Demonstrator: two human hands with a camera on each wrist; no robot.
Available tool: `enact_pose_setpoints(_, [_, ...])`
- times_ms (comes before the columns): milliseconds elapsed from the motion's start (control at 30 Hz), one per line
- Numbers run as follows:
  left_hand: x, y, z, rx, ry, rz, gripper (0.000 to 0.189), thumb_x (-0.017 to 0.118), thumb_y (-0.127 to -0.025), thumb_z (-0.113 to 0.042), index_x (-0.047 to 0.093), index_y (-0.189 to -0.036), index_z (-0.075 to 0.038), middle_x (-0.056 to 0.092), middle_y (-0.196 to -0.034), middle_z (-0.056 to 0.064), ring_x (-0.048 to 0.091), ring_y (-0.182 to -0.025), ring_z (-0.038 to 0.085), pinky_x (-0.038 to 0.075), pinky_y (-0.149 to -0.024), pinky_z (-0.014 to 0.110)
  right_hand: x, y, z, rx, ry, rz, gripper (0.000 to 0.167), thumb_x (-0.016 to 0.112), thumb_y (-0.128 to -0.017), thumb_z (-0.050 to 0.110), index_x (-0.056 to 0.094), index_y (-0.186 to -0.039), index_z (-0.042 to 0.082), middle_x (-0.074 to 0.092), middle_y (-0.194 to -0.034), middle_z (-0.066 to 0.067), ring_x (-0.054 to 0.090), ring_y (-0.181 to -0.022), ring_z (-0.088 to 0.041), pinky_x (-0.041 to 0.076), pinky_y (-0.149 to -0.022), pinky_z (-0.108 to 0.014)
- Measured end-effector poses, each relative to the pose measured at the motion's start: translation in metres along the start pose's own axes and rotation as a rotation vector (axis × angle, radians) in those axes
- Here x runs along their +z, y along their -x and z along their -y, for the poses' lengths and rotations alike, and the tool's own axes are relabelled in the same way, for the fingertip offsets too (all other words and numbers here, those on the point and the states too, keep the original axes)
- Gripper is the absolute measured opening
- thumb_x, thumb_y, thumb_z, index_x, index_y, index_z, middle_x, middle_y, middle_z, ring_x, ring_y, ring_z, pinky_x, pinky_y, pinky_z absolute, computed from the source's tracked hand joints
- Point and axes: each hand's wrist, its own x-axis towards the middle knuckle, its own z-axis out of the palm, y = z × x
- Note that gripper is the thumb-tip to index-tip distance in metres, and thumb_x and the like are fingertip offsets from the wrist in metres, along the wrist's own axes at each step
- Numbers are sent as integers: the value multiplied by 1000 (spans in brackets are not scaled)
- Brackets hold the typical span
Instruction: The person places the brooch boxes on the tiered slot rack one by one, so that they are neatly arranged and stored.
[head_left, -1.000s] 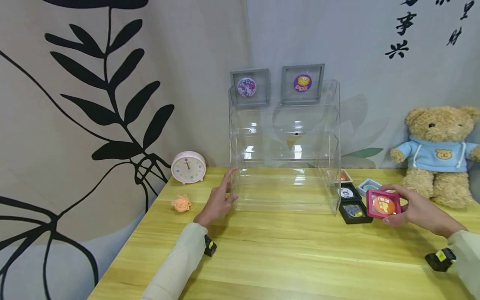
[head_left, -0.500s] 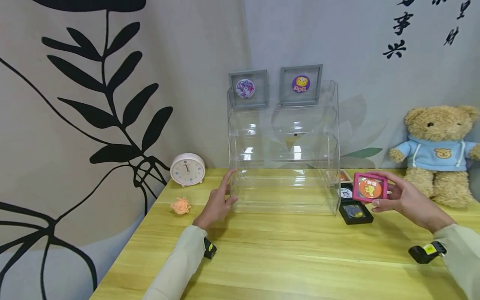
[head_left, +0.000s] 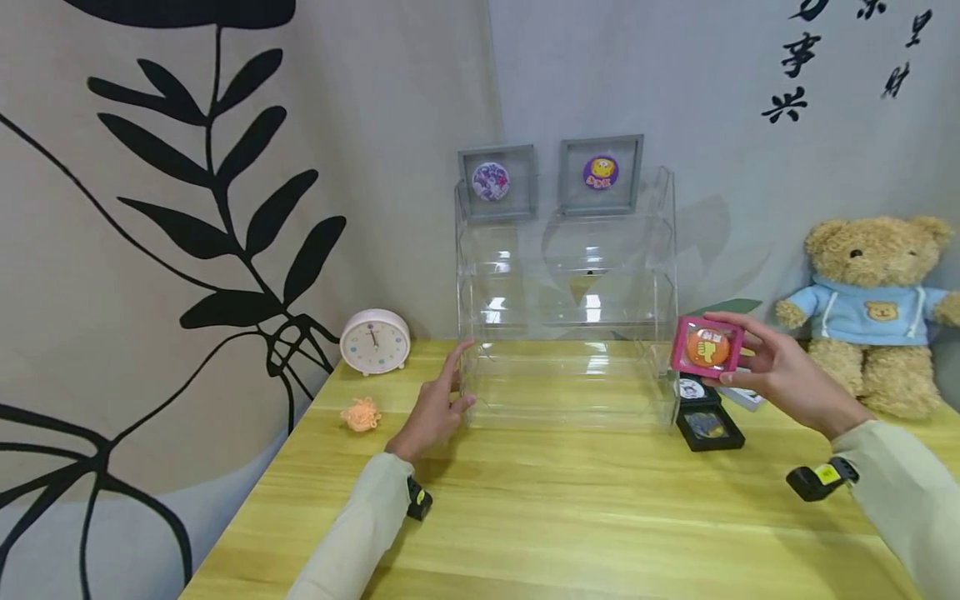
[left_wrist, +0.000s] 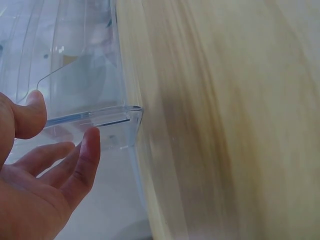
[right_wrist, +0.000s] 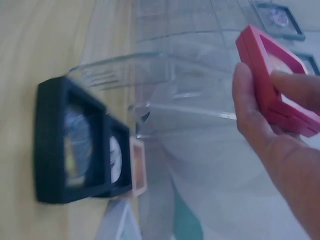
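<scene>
Since the earlier frame, the pink box (head_left: pixel 707 347) has shifted up and to the left, carried by our right hand (head_left: pixel 791 382), and it now sits in the air beside the right side of the clear rack (head_left: pixel 562 322). Our left hand (head_left: pixel 433 412) has stayed at the rack's left side, its fingers loosely spread and touching the edge there, with a wide gap between thumb and fingers in the left wrist view.

Our right hand pinches the pink box by its right side, thumb at the lower edge and fingers at the upper, so the box lies out past the fingertips with its orange badge (head_left: pixel 707 347) facing us. We judge the box light and stiff, probably smooth plastic, a little slippery at the edges. The frame looks like the safe place to hold; the window over the badge may be thin film, and we would keep pressure off it.

Below the held box, the front black box (head_left: pixel 708 427) lies on the table (head_left: pixel 555 517), with the rear black box (head_left: pixel 693 387) just behind it and a pale box (head_left: pixel 744 399) near them, partly hidden by our right hand.
</scene>
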Motion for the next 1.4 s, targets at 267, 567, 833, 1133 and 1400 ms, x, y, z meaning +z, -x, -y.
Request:
enact_pose_setpoints(267, [-1,-3,2,2,17,3,93,62,-96,0,15,-153,-56,48,-149,31,60,-127,46,59,-95,54,11,-30,30,30,97,-99,78,61,-94,-8,30,-158,24,47,-136,11,62,-107,8,63,-84,-24])
enact_pose_setpoints(567, [2,-2,3,5,23,9,92,62,-96,1,15,-153,-55,47,-150,29,59,-127,46,58,-96,54,26,-57,47,0,27,-70,78,60,-91,-13,33,-156,21,44,-143,-1,63,-108,1,63,-86,-24])
enact_pose_setpoints(833, [1,-1,-1,4,11,22,92,62,-96,0,15,-155,-51,47,-149,31,59,-127,46,59,-96,54,34,-74,60,24,96,-74,79,64,-91,-9,35,-155,26,46,-142,-12,61,-118,-16,62,-86,-23])
enact_pose_setpoints(1133, [-2,-4,-2,2,-5,6,91,62,-96,0,15,-154,-53,48,-149,28,60,-127,45,58,-97,54,48,-100,76,-24,-29,-99,74,63,-87,-15,41,-149,17,58,-117,-1,67,-102,-9,65,-84,-29])
enact_pose_setpoints(1400, [-1,-2,-3,8,-14,6,89,62,-96,0,16,-156,-48,47,-149,29,59,-127,46,58,-97,54,62,-124,83,-52,-162,-124,73,62,-86,-17,42,-149,17,61,-118,-4,70,-102,-14,66,-82,-32])
